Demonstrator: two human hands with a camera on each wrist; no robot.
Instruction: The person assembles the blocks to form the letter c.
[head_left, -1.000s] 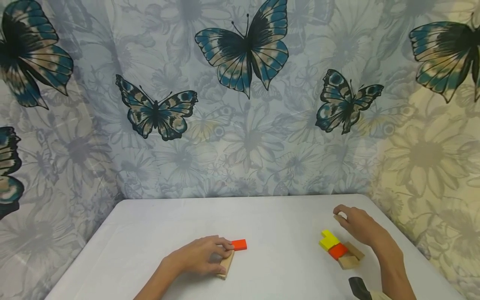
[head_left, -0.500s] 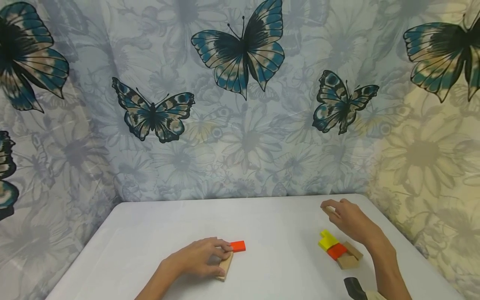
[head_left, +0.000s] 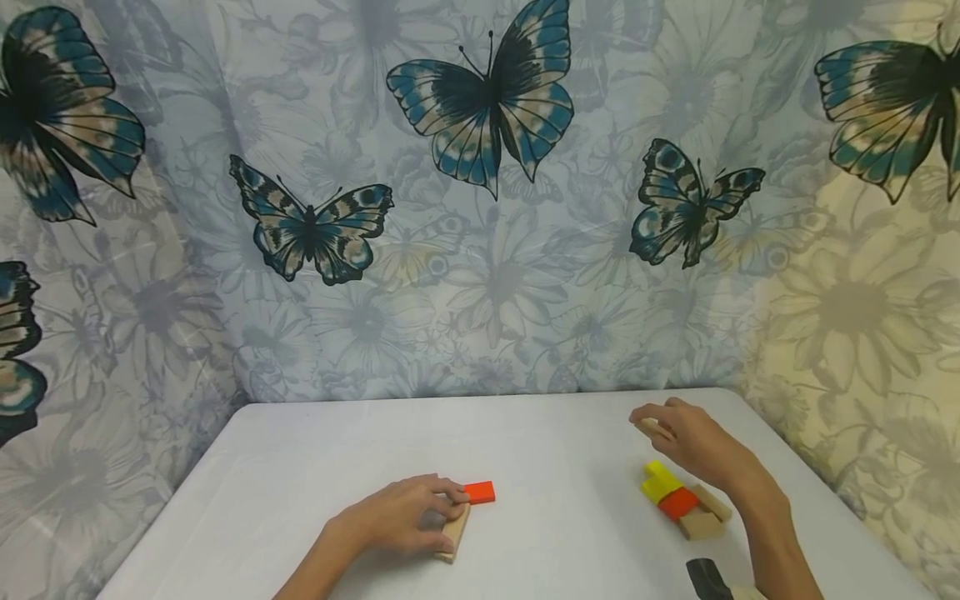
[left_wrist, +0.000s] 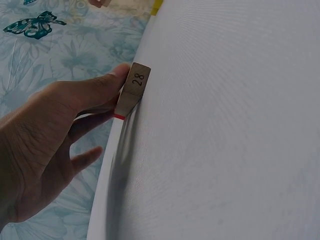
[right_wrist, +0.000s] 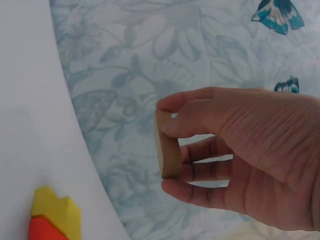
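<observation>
My left hand point(head_left: 401, 515) holds a plain wooden block point(head_left: 456, 533) on the white table, thumb at its near end and fingers at its far end. In the left wrist view this block shows the number 28 and a thin red edge at one end. An orange-red block point(head_left: 480, 492) lies at the far end of it, by my fingertips. Raised over the table on the right, my right hand point(head_left: 701, 442) grips a second wooden block point(right_wrist: 170, 147) between thumb and fingers.
Below my right hand sits a cluster: yellow blocks point(head_left: 660, 481), a red block point(head_left: 678, 502) and wooden blocks point(head_left: 701, 526). A dark-tipped object point(head_left: 708, 578) shows by the right forearm. Butterfly-patterned cloth point(head_left: 502, 292) hangs behind the table point(head_left: 337, 442).
My right hand has moved left with its wooden block, now above and beyond the cluster. The left hand and its block have stayed in place.
</observation>
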